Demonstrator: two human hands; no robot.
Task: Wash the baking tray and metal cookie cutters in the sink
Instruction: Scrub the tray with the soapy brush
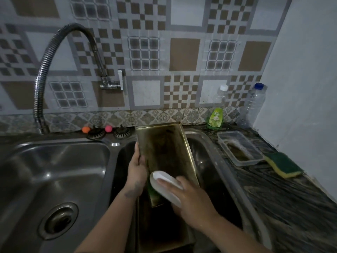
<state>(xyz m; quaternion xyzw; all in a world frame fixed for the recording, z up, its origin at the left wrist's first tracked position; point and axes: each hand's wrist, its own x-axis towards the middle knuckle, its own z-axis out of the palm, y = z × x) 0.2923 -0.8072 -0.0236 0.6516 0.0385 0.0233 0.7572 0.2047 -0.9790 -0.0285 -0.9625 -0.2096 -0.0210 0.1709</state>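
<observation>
A blackened rectangular baking tray (166, 148) stands tilted in the right sink basin (209, 161), its far end leaning on the back rim. My left hand (137, 170) grips the tray's left edge. My right hand (191, 198) holds a white-handled scrub brush (166, 187) with green bristles against the tray's lower part. Another dark tray (164, 232) lies flat under it in the basin. No cookie cutters are visible.
The left basin (54, 179) has a drain. A flexible tap (54, 61) arches above it. On the right counter are a green soap bottle (215, 117), two clear bottles, a plastic container (238, 147) and a green-yellow sponge (283, 165). Two strainers sit behind the sink.
</observation>
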